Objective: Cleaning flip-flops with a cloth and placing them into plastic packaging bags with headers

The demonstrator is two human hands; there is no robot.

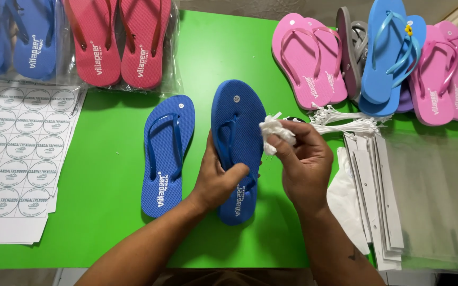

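Two blue flip-flops at centre of the green tabletop (112, 159). Left hand (216, 177) wrapped around the right-hand blue flip-flop (238, 114), thumb across its heel end, holding it tilted up off the surface. Right hand (303, 161) closed around a crumpled white cloth (275, 131), pressing it against the flip-flop's right edge near the strap. Second blue flip-flop (166, 153) lying flat just beside, to the left, strap side up, untouched.

Round the edges: sheets of round white stickers (17, 153) at far left, partly off the green. Bagged blue flip-flops (14, 37) and bagged red flip-flops (117, 39) along the top left, in clear plastic. Loose heap at top right: pink flip-flops (306, 58), one grey flip-flop on edge (348, 50), a light blue pair (390, 53), more pink ones (443, 74) overlapping. Bundle of white string ties (345, 121) just below that heap, close to the right hand. Stack of white card strips (377, 196) beside the right forearm, a white tissue-like sheet (343, 198) tucked against them, clear plastic bags (441, 196) spread at far right.
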